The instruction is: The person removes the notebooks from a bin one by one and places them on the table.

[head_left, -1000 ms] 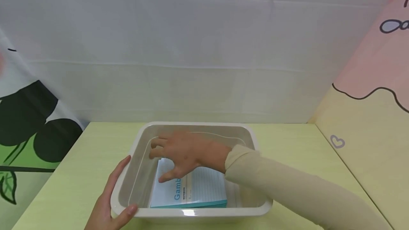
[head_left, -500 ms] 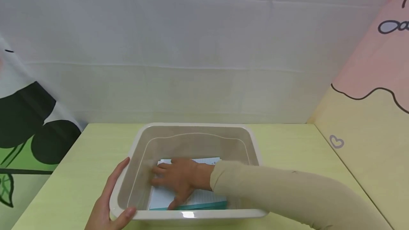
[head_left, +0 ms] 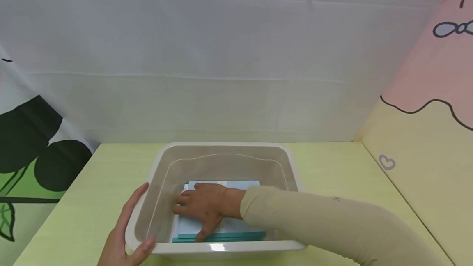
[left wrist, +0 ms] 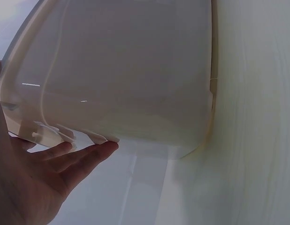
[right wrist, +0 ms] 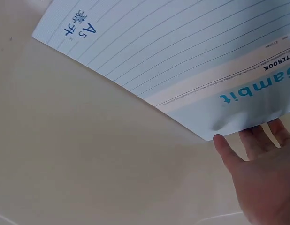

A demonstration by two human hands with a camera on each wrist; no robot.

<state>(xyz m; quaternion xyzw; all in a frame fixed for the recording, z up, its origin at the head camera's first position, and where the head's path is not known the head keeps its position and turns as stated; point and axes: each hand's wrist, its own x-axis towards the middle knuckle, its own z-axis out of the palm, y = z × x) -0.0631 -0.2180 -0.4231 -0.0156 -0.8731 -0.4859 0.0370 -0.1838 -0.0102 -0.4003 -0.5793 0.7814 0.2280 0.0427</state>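
Top notebook (right wrist: 173, 65) is sitting over lower notebooks (head_left: 181, 240) inside the beige tub (head_left: 229, 169), its teal edge (head_left: 244, 234) showing nearest the wearer. Right hand (head_left: 205, 204) is gripping it wide, fingers hooking the left edge, thumb reaching the near one; how far the tips are going under, I cannot tell. Left hand (head_left: 123, 233) is holding the tub's left rim. Covers are probably behaving light, floppy, slick, easily creased; the teal edge, likely bound, is offering the firmest hold.
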